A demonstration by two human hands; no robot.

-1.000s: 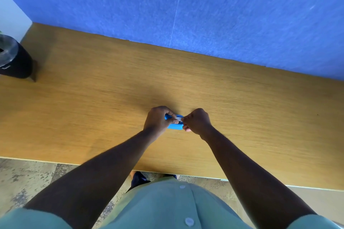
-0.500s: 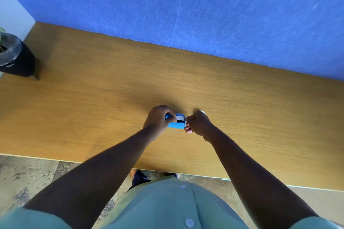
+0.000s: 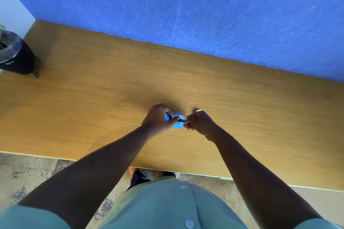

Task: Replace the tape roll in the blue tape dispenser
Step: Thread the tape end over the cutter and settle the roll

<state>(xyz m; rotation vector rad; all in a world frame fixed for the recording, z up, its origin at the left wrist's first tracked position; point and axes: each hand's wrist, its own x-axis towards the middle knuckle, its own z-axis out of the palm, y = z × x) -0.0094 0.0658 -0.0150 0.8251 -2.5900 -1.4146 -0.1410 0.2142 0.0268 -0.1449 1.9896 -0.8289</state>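
A small blue tape dispenser point(image 3: 176, 124) sits on the wooden desk point(image 3: 93, 98) near its middle. My left hand point(image 3: 158, 119) grips the dispenser's left side, thumb over a white tape roll point(image 3: 176, 116) seated in it. My right hand point(image 3: 200, 121) is closed at the dispenser's right end, fingertips pinched together there; what they pinch is too small to tell. A small white object point(image 3: 199, 111) peeks out just behind my right hand on the desk.
A black pot with a plant point(image 3: 14, 55) stands at the desk's far left. A blue felt wall panel point(image 3: 204, 15) rises along the back edge. The desk's front edge runs just before my body, with patterned floor below.
My right hand has shifted slightly right, away from the dispenser, uncovering the white roll and the small white object behind the hand. My left hand stays on the dispenser.
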